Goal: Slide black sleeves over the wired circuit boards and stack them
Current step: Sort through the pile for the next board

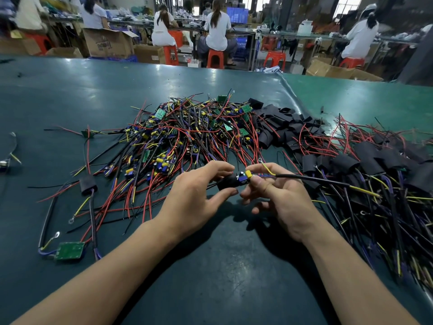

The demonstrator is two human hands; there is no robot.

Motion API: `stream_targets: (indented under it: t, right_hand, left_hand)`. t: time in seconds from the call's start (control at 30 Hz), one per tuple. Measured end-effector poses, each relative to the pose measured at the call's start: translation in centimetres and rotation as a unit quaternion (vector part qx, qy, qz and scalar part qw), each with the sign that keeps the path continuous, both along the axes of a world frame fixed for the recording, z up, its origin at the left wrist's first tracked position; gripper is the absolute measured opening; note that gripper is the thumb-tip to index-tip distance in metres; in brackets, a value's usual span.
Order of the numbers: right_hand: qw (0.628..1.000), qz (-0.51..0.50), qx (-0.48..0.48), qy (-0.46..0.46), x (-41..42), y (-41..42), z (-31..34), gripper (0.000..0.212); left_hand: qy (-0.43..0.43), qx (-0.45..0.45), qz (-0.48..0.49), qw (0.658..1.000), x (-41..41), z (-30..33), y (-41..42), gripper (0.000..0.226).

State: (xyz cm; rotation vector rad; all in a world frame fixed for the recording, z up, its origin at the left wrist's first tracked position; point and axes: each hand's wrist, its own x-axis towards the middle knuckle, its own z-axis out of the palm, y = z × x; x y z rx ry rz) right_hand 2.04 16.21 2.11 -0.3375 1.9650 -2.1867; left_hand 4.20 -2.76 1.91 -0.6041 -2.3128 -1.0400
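Black sleeve (228,181) at frame centre, pinched in left hand (199,195), partly over circuit board (242,178) pinched by right hand (278,198). Advice: keep wires straight, pull sleeve squarely. Sleeved stack (375,165) at right of desk (70,95).

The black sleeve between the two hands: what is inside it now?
Inside the black sleeve, pinched by the left hand, goes one end of a circuit board held by the right hand. Its yellow and blue parts remain outside. The covered end cannot be seen.
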Motion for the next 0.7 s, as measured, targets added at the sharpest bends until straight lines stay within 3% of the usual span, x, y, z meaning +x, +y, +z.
stream_targets:
  t: [0.23, 0.7]
  right_hand:
    - [1.0, -0.003, 0.006, 0.02, 0.0, -0.1, -0.1, 0.024]
    - [1.0, 0.002, 0.001, 0.005, 0.12, 0.19, 0.09, 0.021]
  left_hand:
    - [0.008, 0.001, -0.011, 1.0, -0.04, -0.05, -0.08, 0.039]
    - [0.023, -0.014, -0.042, 0.999, 0.23, 0.26, -0.46, 0.033]
